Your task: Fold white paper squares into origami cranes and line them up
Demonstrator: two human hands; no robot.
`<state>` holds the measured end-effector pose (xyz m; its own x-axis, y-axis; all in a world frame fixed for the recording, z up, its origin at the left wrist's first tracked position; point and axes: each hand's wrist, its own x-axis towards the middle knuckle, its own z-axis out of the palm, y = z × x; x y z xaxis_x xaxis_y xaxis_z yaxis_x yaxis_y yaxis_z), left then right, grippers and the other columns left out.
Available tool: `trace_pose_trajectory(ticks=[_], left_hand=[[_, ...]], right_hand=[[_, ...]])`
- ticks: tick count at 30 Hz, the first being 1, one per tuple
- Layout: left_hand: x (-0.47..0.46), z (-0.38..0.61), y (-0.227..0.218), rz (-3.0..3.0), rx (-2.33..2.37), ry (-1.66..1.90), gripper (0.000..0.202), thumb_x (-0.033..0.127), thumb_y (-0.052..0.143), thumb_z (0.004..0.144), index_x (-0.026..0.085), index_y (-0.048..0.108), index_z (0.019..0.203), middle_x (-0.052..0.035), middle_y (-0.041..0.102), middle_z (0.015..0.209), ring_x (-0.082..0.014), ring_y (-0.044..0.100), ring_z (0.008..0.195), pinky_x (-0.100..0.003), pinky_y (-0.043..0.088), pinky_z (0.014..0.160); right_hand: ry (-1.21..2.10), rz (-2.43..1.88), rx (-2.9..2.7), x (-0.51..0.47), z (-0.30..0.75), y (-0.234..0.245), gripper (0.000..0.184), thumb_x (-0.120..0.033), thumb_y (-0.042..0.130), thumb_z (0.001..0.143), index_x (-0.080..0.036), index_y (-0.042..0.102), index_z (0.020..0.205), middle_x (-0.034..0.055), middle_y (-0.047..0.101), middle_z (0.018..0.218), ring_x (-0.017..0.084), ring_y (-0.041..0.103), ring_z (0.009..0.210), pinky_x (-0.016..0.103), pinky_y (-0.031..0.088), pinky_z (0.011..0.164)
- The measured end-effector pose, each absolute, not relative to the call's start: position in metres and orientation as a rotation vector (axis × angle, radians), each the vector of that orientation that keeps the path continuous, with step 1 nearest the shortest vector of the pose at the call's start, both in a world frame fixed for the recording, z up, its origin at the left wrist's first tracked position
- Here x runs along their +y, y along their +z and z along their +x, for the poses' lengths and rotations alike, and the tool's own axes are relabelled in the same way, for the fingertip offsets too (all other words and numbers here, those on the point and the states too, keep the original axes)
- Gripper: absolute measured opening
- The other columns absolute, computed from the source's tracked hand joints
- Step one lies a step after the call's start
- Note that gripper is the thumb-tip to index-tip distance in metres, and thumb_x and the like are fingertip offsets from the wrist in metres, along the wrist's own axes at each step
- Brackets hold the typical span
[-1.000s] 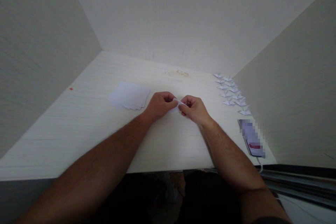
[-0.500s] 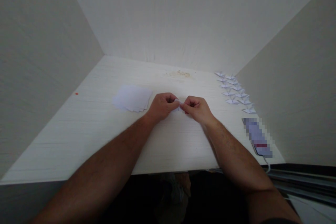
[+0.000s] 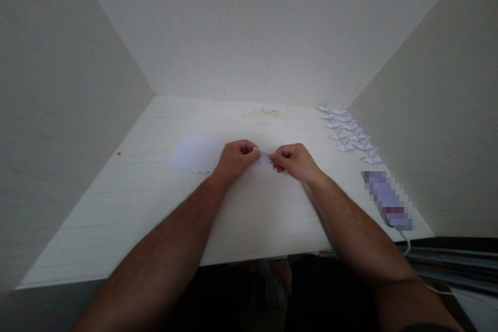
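Observation:
A small folded piece of white paper (image 3: pixel 265 157) is stretched between my two hands over the middle of the table. My left hand (image 3: pixel 238 158) pinches its left part between thumb and fingers, covering some of it. On the other side, the thumb and fingertips of my right hand (image 3: pixel 291 160) grip its right tip. The exact folds are too small to make out. Just left of my left hand lies a loose stack of white paper sheets (image 3: pixel 196 153), partly behind that hand.
Several white folded paper cranes (image 3: pixel 344 147) stand in rows at the back right. A phone (image 3: pixel 387 199) with a white cable (image 3: pixel 406 243) lies near the right edge. Pale walls enclose the white table (image 3: pixel 128 207) on three sides. A brownish stain (image 3: pixel 264 113) marks its back.
My hands have drawn slightly apart, and more of the folded paper shows between them. The camera view has shifted a little.

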<state>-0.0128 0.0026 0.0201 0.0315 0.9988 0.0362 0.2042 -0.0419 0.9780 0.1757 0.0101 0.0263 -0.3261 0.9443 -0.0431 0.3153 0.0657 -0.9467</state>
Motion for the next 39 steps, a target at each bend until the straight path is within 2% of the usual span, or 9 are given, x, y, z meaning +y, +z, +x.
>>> trace_pose_trajectory(ticks=[2,9,21,29,39], left_hand=[[0.002,-0.013,0.020,1.419,1.317,1.089,0.018,0.033,0.068,0.068,0.015,0.067,0.069,0.0034,0.058,0.057,-0.0081,0.045,0.050,-0.021,0.034,0.048],[0.001,-0.009,0.013,1.527,1.278,1.043,0.016,0.031,0.068,0.070,0.015,0.068,0.069,0.0011,0.064,0.063,-0.0100,0.053,0.057,-0.022,0.040,0.054],[0.000,-0.005,0.007,1.407,1.238,1.145,0.018,0.033,0.072,0.069,0.016,0.066,0.068,0.0016,0.064,0.064,-0.0098,0.053,0.059,-0.023,0.041,0.058],[-0.001,-0.005,0.009,1.356,1.228,1.104,0.017,0.032,0.073,0.067,0.016,0.068,0.067,0.0014,0.064,0.061,-0.0089,0.050,0.054,-0.023,0.039,0.055],[0.003,-0.006,0.005,1.497,1.257,1.027,0.018,0.034,0.067,0.074,0.017,0.069,0.072,0.0012,0.064,0.063,-0.0095,0.049,0.053,-0.022,0.039,0.052]], right_hand=[[1.288,-1.226,-1.732,0.010,0.175,0.025,0.032,-0.046,0.067,0.076,-0.015,0.067,0.066,0.0027,0.064,0.056,0.010,0.054,0.049,0.021,0.039,0.047],[1.061,-1.233,-1.766,0.010,0.169,0.013,0.022,-0.036,0.067,0.076,-0.015,0.068,0.070,-0.0006,0.059,0.056,0.008,0.046,0.050,0.021,0.031,0.046],[0.822,-1.223,-1.864,0.003,0.163,0.018,0.020,-0.030,0.062,0.077,-0.016,0.062,0.063,-0.0028,0.053,0.054,0.008,0.041,0.052,0.022,0.030,0.048],[0.944,-1.234,-1.807,0.002,0.164,0.016,0.019,-0.028,0.062,0.075,-0.017,0.057,0.060,-0.0040,0.049,0.052,0.007,0.038,0.050,0.022,0.028,0.047],[0.738,-1.281,-1.984,0.006,0.167,0.017,0.020,-0.026,0.058,0.076,-0.017,0.057,0.059,-0.0040,0.048,0.051,0.008,0.039,0.052,0.023,0.027,0.050]])
